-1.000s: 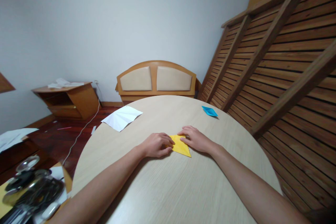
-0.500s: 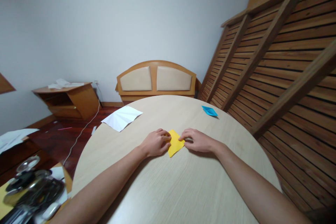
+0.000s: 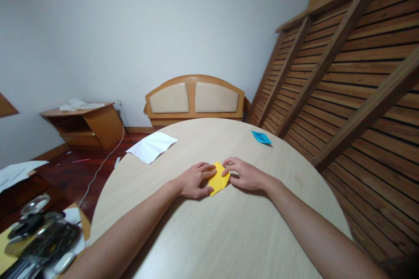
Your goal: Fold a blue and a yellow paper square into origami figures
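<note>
A small folded yellow paper [image 3: 218, 179] lies on the round light-wood table [image 3: 216, 235] in front of me. My left hand [image 3: 194, 180] presses its left edge with fingertips on the paper. My right hand [image 3: 244, 174] pinches and presses its upper right edge. Both hands touch the paper, which lies flat on the table between them.
A folded blue paper [image 3: 261, 137] lies at the table's far right. A creased white sheet [image 3: 152, 146] hangs over the far left edge. Beyond stand a padded headboard [image 3: 195, 99], a slatted wooden frame [image 3: 343, 78], a corner shelf [image 3: 85, 123], and metal clutter [image 3: 39, 231] at lower left.
The yellow paper went from a wider triangle pointing right to a narrower folded shape. My right hand moved slightly left onto it; my left hand stayed at its left edge.
</note>
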The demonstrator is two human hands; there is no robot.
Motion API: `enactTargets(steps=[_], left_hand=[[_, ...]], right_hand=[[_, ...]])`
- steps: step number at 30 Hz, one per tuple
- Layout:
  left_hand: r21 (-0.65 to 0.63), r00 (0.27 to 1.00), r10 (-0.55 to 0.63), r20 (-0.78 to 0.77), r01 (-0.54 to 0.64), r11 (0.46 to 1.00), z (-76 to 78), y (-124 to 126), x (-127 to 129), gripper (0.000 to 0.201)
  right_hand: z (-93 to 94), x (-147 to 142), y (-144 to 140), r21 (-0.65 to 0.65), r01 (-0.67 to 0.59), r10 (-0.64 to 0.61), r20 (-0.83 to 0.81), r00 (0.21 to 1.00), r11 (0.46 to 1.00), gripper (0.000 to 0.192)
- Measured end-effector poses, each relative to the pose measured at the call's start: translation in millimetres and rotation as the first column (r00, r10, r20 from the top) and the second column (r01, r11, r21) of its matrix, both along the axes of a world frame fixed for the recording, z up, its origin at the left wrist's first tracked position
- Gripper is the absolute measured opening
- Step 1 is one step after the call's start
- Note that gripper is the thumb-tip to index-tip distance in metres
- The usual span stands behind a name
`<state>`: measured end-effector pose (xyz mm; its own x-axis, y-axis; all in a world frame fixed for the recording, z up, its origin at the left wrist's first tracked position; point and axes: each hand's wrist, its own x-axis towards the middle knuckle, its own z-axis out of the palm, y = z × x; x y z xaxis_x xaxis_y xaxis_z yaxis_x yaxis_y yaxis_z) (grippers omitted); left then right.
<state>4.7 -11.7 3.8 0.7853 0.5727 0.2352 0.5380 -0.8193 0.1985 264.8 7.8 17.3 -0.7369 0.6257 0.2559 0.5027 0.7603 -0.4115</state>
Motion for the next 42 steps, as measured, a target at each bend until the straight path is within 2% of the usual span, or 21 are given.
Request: enactTargets(steps=[9, 20, 27, 33, 38, 42], left_hand=[[-0.046, 0.999, -0.024, -0.036, 0.023, 0.999, 2.4, -1, -2, 0.069], [-0.044, 0.998, -0.033, -0.044, 0.031, 0.999, 3.0, -4, 0, 0.064], [-0.051, 0.999, -0.044, -0.024, 0.042, 0.998, 1.5, -4, 3, 0.066], [-0.024, 0.998, -0.063, 0.004, 0.063, 0.998, 3.3, -6, 6, 0.058], [-0.027, 0.997, -0.075, 0.016, 0.075, 0.997, 3.6, -6, 8, 0.047], [-0.019, 0.998, -0.065, 0.026, 0.066, 0.998, 1.2, -4, 8, 0.042]], right_hand=[[0.5, -5, 1, 0.008, -0.038, 0.038, -0.029, 0.999, 0.999, 0.009], [-18.2, -11, 6, 0.066, 0.125, -0.123, -0.037, 0.992, 0.99, 0.018], [-24.9, -11, 8, 0.069, 0.156, -0.155, -0.032, 0.987, 0.985, 0.024], [-27.9, -12, 8, 0.064, 0.159, -0.157, -0.034, 0.987, 0.985, 0.036], [-29.8, -11, 8, 0.033, 0.178, -0.177, -0.027, 0.984, 0.983, 0.056], [-27.4, -13, 4, 0.02, 0.132, -0.132, 0.011, 0.991, 0.991, 0.076]])
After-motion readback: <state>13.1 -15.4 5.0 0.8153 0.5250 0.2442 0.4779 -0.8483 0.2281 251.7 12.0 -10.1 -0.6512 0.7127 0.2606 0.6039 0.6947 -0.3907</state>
